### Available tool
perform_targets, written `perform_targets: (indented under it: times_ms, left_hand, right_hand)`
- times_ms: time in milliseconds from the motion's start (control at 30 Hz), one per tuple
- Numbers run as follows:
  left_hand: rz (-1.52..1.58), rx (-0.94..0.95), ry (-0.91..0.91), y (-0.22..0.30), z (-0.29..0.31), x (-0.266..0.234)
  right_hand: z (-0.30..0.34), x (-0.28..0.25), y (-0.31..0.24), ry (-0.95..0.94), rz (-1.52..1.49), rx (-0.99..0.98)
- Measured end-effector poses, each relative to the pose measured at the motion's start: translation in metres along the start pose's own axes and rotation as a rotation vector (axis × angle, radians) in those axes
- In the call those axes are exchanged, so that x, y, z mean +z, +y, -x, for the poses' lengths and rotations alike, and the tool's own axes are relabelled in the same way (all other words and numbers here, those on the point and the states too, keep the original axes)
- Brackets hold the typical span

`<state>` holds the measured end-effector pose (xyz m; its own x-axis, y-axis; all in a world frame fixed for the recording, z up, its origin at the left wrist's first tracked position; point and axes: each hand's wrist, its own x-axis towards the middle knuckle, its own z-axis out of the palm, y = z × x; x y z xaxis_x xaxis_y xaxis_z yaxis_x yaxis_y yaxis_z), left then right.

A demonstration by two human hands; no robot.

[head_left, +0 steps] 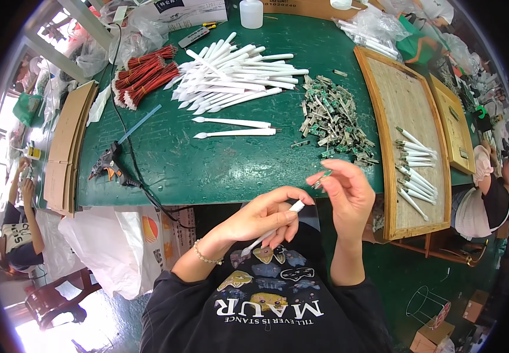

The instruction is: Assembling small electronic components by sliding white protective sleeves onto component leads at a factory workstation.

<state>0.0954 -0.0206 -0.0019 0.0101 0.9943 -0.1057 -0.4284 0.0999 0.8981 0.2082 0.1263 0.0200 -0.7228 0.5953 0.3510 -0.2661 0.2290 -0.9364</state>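
Observation:
My left hand [264, 215] grips a slim white plastic stick [294, 207], its tip pointing up and right, just below the green table's front edge. My right hand [347, 191] pinches a small green circuit board [320, 179] between thumb and forefinger, close to the stick's tip. A pile of small green circuit boards [332, 120] lies on the table just beyond my right hand. A big heap of white sticks [237, 73] sits farther back, with two single sticks [235, 128] laid out in front of it.
A wooden tray [387, 176] on the right holds several finished white sticks [416, 167]. Red wire bundles [144, 75], a glue gun [108, 165] with its cable, stacked cardboard [66, 147] and a white bottle [251, 13] are on the green table [207, 167]. Other people sit at far left and right.

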Motion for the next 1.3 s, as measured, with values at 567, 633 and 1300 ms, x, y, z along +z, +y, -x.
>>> perform_targets:
  times_ms: [567, 633, 1300]
  left_hand:
    - [0.203, 0.225, 0.016, -0.016, 0.002, -0.006]
    - [0.210, 0.228, 0.009, -0.018, 0.002, -0.008]
    - [0.784, 0.207, -0.203, -0.038, -0.009, -0.002]
  right_hand:
    - [0.015, 0.015, 0.017, -0.035, -0.089, 0.158]
    - [0.015, 0.015, 0.016, -0.037, -0.084, 0.158]
    - [0.023, 0.021, 0.035, 0.007, -0.221, 0.058]
